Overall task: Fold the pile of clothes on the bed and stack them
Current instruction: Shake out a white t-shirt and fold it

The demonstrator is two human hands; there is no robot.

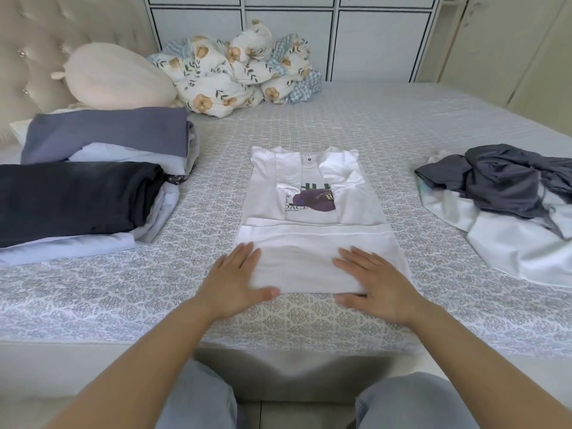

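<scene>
Your left hand (236, 278) lies flat on the near left corner of the white shirt (312, 212), fingers straight and close together, the thumb stretched along the shirt's near edge. Your right hand (376, 281) lies flat on the near right corner in the same way, fingers straight, thumb pointing inward at the near edge. Neither hand grips anything; both only press on the cloth.

The shirt lies on the bed (356, 131) straight ahead of your hands. Its sides are folded in toward the middle, so a printed picture with a purple cap shows in the gap between them. The bottom part is folded up into a white band, and that band is the part under your palms. It looks a little blurred between your hands.

Off beyond your left hand, well apart from the shirt, sits the stack of folded clothes (93, 193): a dark piece on top nearest you, pale blue and white pieces under it, and a grey-blue piece further back. Off to the side of your right hand, also well apart, lies the unfolded pile (507, 205), a dark grey garment crumpled on top of a pale, shiny one.

Far beyond both hands, at the head of the bed, are a cream pillow (117, 77) and a bunched flowered quilt (244, 69), with white cabinet doors (377, 41) behind them. Below your forearms, your knees in light blue jeans (201, 397) are against the bed's edge.
</scene>
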